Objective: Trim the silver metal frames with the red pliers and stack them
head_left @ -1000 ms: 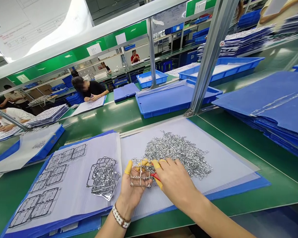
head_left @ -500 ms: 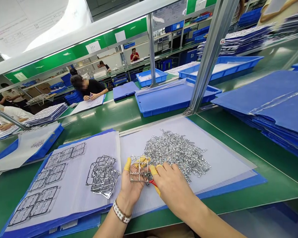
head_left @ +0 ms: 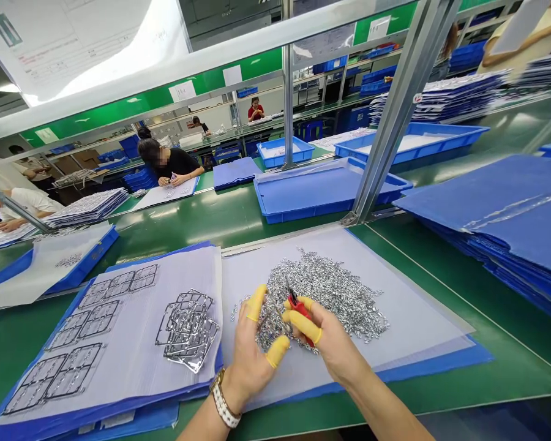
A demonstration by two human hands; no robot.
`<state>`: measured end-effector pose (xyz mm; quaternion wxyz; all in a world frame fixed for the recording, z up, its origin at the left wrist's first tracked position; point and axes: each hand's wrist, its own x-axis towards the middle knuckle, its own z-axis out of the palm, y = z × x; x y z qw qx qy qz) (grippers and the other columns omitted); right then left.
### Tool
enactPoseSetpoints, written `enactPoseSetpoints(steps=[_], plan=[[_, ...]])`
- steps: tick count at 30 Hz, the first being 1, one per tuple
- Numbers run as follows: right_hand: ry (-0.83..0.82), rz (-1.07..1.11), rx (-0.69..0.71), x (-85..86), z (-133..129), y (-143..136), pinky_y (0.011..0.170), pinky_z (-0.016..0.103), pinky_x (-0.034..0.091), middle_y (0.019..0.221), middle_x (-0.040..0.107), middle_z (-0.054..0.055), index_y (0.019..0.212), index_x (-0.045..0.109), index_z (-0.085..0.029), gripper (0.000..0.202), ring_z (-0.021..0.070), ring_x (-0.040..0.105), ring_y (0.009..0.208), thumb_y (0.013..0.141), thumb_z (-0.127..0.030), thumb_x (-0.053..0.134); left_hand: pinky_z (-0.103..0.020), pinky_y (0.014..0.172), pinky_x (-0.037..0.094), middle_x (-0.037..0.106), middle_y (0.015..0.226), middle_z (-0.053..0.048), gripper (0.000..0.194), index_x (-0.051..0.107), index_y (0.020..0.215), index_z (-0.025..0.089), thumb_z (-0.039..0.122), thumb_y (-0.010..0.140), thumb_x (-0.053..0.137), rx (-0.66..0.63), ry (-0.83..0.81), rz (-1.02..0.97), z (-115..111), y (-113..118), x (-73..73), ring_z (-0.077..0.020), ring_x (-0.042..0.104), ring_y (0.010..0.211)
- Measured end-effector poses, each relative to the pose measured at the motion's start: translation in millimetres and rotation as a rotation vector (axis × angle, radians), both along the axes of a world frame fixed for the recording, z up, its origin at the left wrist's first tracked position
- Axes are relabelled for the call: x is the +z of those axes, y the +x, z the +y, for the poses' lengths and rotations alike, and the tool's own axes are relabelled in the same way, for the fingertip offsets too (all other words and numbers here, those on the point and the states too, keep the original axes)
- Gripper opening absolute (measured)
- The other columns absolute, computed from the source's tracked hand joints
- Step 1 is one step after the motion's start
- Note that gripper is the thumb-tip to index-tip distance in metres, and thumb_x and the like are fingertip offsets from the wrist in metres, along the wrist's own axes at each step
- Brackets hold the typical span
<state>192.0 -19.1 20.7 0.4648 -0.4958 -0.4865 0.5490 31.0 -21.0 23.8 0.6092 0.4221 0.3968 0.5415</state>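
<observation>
My left hand, with yellow finger cots on thumb and fingertips, is spread with its palm turned toward the right over the near left edge of a heap of small shiny metal pieces. Some pieces show between its thumb and fingers; whether any touch the palm I cannot tell. Wrapped in my right hand is a pair of red-handled nippers, jaws pointing up and away over the heap. On the white sheet to the left lies a jumbled stack of silvery grid frames.
More grid frames lie in rows at the left. A blue tray and a metal post stand behind the heap. Blue sheets are stacked at right. A co-worker in black sits across the bench.
The grid frame held in my left hand no longer shows there, and that hand has opened. My right hand has drawn away to the right, turning the nippers upward.
</observation>
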Motion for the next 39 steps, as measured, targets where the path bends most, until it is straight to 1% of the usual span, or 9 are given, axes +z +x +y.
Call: enactPoseSetpoints(steps=[4, 7, 10, 13, 15, 18, 22, 28, 39], plan=[[0.017, 0.143, -0.061, -5.4, 8, -6, 0.078, 0.034, 0.05, 0.099, 0.068, 0.007, 0.1, 0.06, -0.019, 0.046, 0.0206, 0.063, 0.088, 0.067, -0.048, 0.071, -0.053, 0.113, 0.014, 0.042, 0.144, -0.014, 0.077, 0.044, 0.138, 0.024, 0.028, 0.069, 0.076, -0.037, 0.566, 0.599, -1, -1, -10.1, -0.0346, 0.026, 0.137], [0.173, -0.019, -0.126, -9.7, 7, -7, 0.079, 0.033, 0.052, 0.097, 0.068, 0.006, 0.105, 0.059, -0.021, 0.038, 0.0195, 0.064, 0.085, 0.075, -0.042, 0.066, -0.056, 0.113, 0.011, 0.012, 0.157, -0.01, 0.09, 0.022, 0.148, 0.03, 0.035, 0.073, 0.072, 0.051, 0.505, 0.721, 0, -5, -21.2, -0.0349, 0.009, 0.143], [0.55, -0.352, -0.182, -12.0, 0, -14, 0.075, 0.032, 0.053, 0.096, 0.067, 0.006, 0.112, 0.056, -0.023, 0.029, 0.0182, 0.064, 0.084, 0.083, -0.024, 0.055, -0.05, 0.11, 0.025, 0.006, 0.158, -0.006, 0.094, 0.008, 0.149, 0.036, 0.042, 0.076, 0.067, -0.018, 0.145, 0.299, 0, -5, -23.4, -0.0335, 0.016, 0.141], [0.967, -0.6, -0.13, -14.9, -11, -33, 0.081, 0.036, 0.053, 0.094, 0.065, 0.007, 0.116, 0.054, -0.021, 0.037, 0.0193, 0.061, 0.089, 0.082, -0.007, 0.047, -0.046, 0.101, 0.039, 0.032, 0.151, -0.009, 0.079, 0.019, 0.148, 0.034, 0.054, 0.081, 0.055, -0.119, -0.164, -0.301, 0, -2, -16.4, -0.0323, 0.043, 0.128], [1.089, -0.721, -0.104, -17.7, -18, -45, 0.081, 0.04, 0.052, 0.09, 0.064, 0.008, 0.116, 0.054, -0.018, 0.041, 0.0212, 0.06, 0.088, 0.079, -0.002, 0.044, -0.045, 0.097, 0.042, 0.049, 0.139, -0.012, 0.072, 0.033, 0.144, 0.027, 0.059, 0.081, 0.05, -0.116, -0.275, -0.54, 3, 1, -11.0, -0.0317, 0.053, 0.117], [1.093, -0.822, -0.076, -19.4, -25, -51, 0.08, 0.042, 0.052, 0.091, 0.063, 0.009, 0.113, 0.054, -0.015, 0.038, 0.0224, 0.058, 0.088, 0.079, -0.003, 0.044, -0.045, 0.092, 0.045, 0.062, 0.12, -0.013, 0.066, 0.047, 0.136, 0.022, 0.06, 0.081, 0.05, -0.09, -0.369, -0.707, 9, 1, -7.2, -0.0303, 0.06, 0.103], [0.975, -0.931, -0.033, -14.2, -23, -37, 0.082, 0.041, 0.051, 0.096, 0.063, 0.01, 0.118, 0.051, -0.014, 0.036, 0.0228, 0.058, 0.09, 0.082, -0.013, 0.052, -0.043, 0.086, 0.046, 0.067, 0.106, -0.012, 0.059, 0.051, 0.132, 0.019, 0.054, 0.085, 0.049, -0.041, -0.411, -0.765, 15, -5, -6.4, -0.0275, 0.064, 0.093], [0.794, -1.179, -0.002, -4.7, -9, -29, 0.073, 0.04, 0.049, 0.094, 0.067, 0.008, 0.113, 0.058, -0.017, 0.038, 0.025, 0.06, 0.084, 0.076, -0.022, 0.064, -0.04, 0.09, 0.044, 0.068, 0.105, -0.011, 0.052, 0.054, 0.129, 0.017, 0.047, 0.087, 0.049, 0.006, -0.398, -0.725, 15, -7, -7.6, -0.0267, 0.062, 0.099], [0.679, -1.263, 0.065, 3.0, -4, -37, 0.071, 0.038, 0.046, 0.087, 0.068, 0.007, 0.108, 0.063, -0.017, 0.037, 0.0249, 0.06, 0.082, 0.072, -0.022, 0.068, -0.039, 0.094, 0.043, 0.069, 0.108, -0.012, 0.051, 0.057, 0.127, 0.015, 0.046, 0.087, 0.051, 0.026, -0.365, -0.591, 13, -5, -15.6, -0.026, 0.062, 0.1]])
